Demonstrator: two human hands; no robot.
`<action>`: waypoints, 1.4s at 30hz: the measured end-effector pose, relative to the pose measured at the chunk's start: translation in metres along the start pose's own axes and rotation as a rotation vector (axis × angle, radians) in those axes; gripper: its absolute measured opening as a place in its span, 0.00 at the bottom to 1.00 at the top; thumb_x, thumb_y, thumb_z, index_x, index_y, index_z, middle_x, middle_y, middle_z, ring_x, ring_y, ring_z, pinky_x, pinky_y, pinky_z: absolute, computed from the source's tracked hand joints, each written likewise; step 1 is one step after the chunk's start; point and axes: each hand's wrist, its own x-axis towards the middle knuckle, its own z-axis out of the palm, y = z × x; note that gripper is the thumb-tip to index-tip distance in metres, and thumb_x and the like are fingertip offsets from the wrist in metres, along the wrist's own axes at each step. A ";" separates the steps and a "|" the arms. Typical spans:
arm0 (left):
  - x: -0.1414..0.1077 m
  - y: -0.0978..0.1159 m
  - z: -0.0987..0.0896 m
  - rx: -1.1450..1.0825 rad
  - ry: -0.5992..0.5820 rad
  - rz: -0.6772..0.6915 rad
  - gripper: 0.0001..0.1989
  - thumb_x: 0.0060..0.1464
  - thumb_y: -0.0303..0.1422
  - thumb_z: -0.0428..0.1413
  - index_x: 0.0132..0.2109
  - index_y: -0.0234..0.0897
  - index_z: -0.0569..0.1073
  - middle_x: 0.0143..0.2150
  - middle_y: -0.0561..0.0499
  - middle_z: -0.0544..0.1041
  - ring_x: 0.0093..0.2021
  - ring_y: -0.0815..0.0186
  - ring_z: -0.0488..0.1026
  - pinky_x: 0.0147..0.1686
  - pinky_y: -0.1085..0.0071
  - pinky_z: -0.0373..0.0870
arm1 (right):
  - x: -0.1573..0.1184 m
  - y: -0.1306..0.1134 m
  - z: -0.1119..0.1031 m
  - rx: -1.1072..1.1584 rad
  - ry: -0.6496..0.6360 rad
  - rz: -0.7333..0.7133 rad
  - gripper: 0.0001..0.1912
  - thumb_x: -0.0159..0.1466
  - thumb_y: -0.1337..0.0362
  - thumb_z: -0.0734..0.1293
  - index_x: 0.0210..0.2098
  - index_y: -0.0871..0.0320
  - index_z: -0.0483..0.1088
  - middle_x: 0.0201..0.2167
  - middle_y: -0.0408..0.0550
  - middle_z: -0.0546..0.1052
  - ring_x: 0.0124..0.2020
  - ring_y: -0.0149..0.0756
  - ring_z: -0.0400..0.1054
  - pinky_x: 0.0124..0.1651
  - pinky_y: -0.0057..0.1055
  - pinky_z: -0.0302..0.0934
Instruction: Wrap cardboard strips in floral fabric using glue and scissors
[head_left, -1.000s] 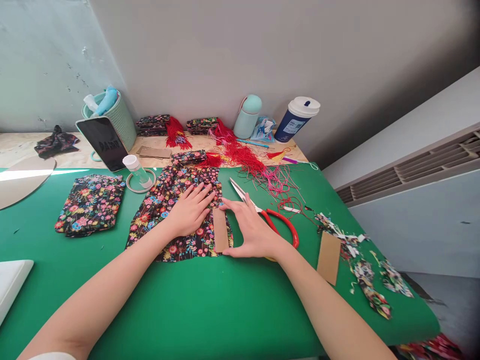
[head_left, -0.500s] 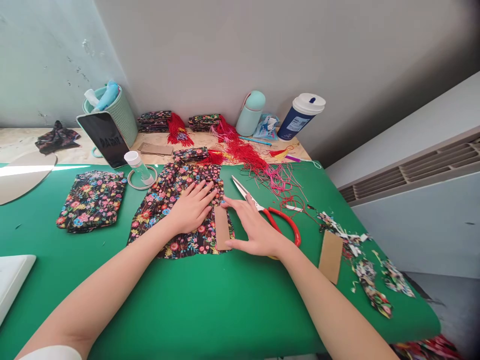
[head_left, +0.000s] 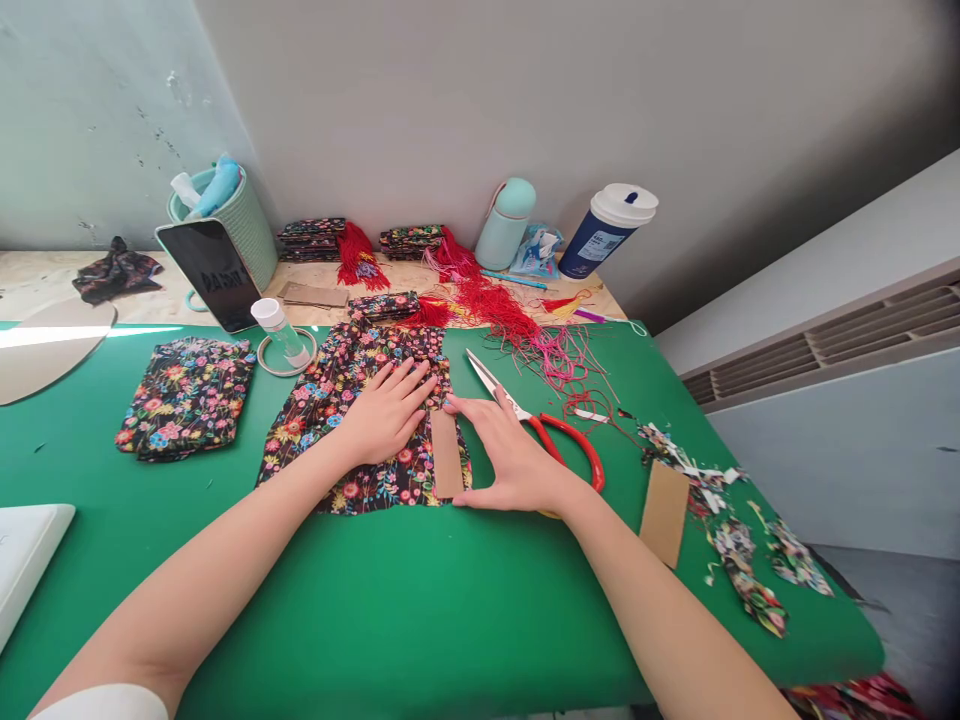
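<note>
My left hand (head_left: 390, 412) lay open, fingers spread, flat on the floral cloth (head_left: 382, 485). My right hand (head_left: 506, 460) was open too, thumb and fingers parted at the right edge of the cardboard strip (head_left: 448, 455), which lay on the cloth between my hands. Red-handled scissors (head_left: 574, 440) lay partly under my right hand on the green-topped table (head_left: 420, 620).

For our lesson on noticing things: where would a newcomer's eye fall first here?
Probably the left hand, central, flat on black floral cloth, and the right hand at a cardboard strip. Beside it, red-handled scissors stand out against the green tabletop; red threads sprawl behind.
</note>
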 end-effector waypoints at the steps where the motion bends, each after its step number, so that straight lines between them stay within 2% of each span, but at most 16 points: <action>1: 0.000 0.000 0.000 0.001 -0.001 0.000 0.25 0.65 0.37 0.37 0.66 0.35 0.55 0.70 0.46 0.52 0.69 0.56 0.46 0.66 0.55 0.44 | 0.000 0.000 0.000 0.002 -0.001 0.000 0.56 0.49 0.52 0.74 0.66 0.53 0.39 0.60 0.59 0.61 0.63 0.54 0.53 0.66 0.63 0.29; 13: 0.000 0.001 -0.001 0.011 -0.021 -0.007 0.25 0.65 0.37 0.38 0.67 0.35 0.54 0.70 0.46 0.51 0.69 0.56 0.45 0.66 0.55 0.43 | 0.001 0.000 0.001 0.035 0.052 0.013 0.56 0.51 0.53 0.73 0.67 0.52 0.35 0.60 0.57 0.61 0.63 0.53 0.52 0.66 0.61 0.30; 42: 0.000 0.000 -0.001 -0.001 -0.007 0.002 0.25 0.65 0.36 0.38 0.66 0.34 0.55 0.69 0.45 0.52 0.69 0.55 0.46 0.65 0.54 0.44 | 0.003 -0.001 0.003 0.004 0.029 0.029 0.58 0.51 0.51 0.74 0.66 0.51 0.33 0.59 0.56 0.63 0.63 0.52 0.54 0.66 0.63 0.28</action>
